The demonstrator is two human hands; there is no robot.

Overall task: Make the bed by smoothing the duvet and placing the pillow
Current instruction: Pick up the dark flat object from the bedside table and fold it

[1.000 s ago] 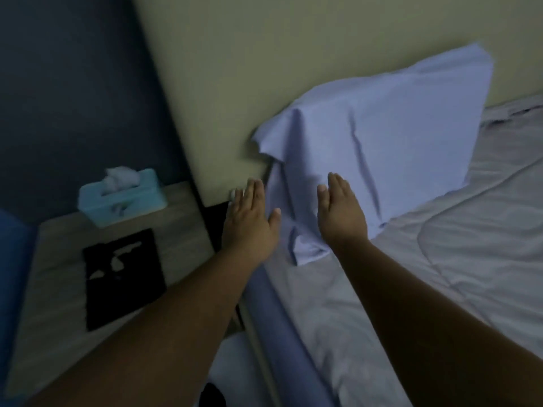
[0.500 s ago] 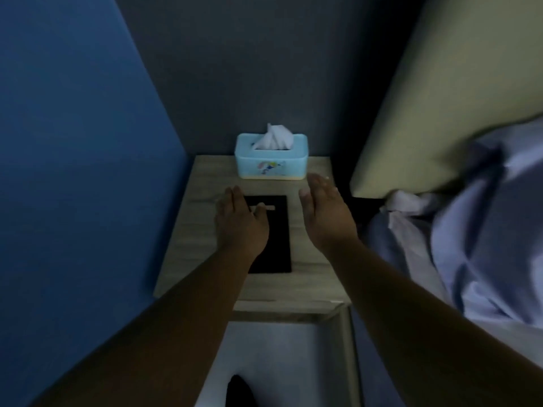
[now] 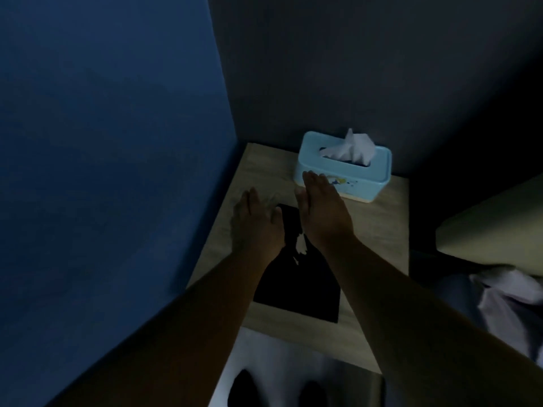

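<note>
Both hands hover flat and spread over the table [image 3: 379,227], the left hand [image 3: 255,227] and right hand [image 3: 321,212] gripping nothing. Only rumpled bedding [image 3: 505,301] shows at right; the pillow is out of view. Next, probably turning back to the bed.

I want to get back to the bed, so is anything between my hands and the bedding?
Nothing visible blocks the way. Both open hands, left hand and right hand, hover over the wooden nightstand; the pale rumpled bedding lies off to the right, mostly out of frame.

Dim corner: blue wall [image 3: 102,142] meets grey wall [image 3: 352,69] behind a wooden nightstand [image 3: 379,227] beside a beige headboard [image 3: 493,227].
</note>
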